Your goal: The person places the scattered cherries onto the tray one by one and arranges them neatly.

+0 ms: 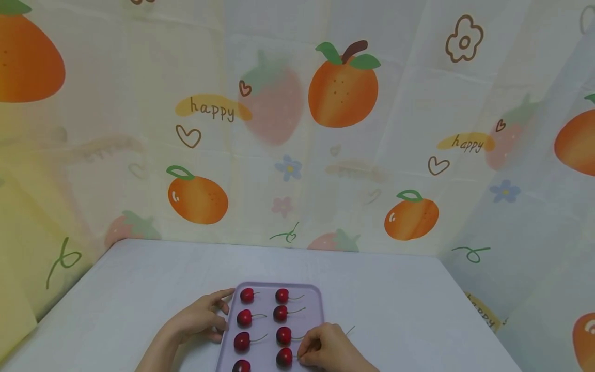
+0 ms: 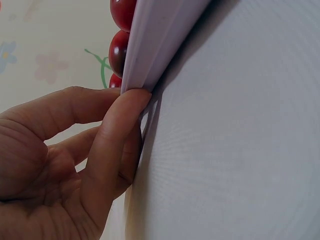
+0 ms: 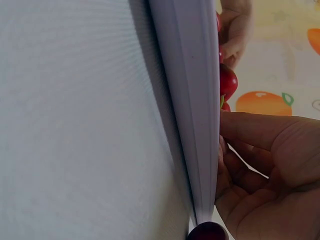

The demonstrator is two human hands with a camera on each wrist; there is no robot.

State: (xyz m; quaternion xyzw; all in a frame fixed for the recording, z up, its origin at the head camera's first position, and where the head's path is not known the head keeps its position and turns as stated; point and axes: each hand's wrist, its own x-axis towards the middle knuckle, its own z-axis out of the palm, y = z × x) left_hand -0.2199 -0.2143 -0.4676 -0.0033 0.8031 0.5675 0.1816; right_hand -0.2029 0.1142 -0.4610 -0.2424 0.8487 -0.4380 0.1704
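A light purple tray [image 1: 313, 294] lies on the table and carries two columns of red cherries with thin stems. My left hand [image 1: 200, 318] is at the tray's left side, fingers bent and touching its outer edge; in the left wrist view the fingertips [image 2: 137, 95] rest against the tray wall. With thumb and forefinger my right hand [image 1: 332, 349] pinches the stem of the lowest visible cherry [image 1: 284, 357] in the right column. That cherry sits on the tray. The hand covers part of the tray's right edge.
Right of my right hand a stem [image 1: 350, 329] sticks out, its lower end hidden. A dark cherry [image 3: 209, 232] shows beside the tray in the right wrist view. The white table [image 1: 395, 294] backs onto a fruit-printed curtain [image 1: 344, 170].
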